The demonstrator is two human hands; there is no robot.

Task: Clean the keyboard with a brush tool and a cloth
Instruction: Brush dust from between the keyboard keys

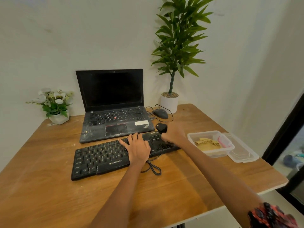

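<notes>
Right now my left hand (139, 149) lies flat, fingers spread, on the middle of the black corded keyboard (102, 157), which sits on the near side of the wooden table (49, 186) and reads "ZEBRONICS" below its space bar. My right hand (174, 133) is closed around a black brush tool (161, 127) over the keyboard's far right end. Just behind the keyboard stands an open, dusty black laptop (113, 112) marked "ThinkPad". To the right, a clear plastic box (212, 153) holds a crumpled yellow cloth (208, 143) and something pink; its lid (243, 152) lies beside it.
</notes>
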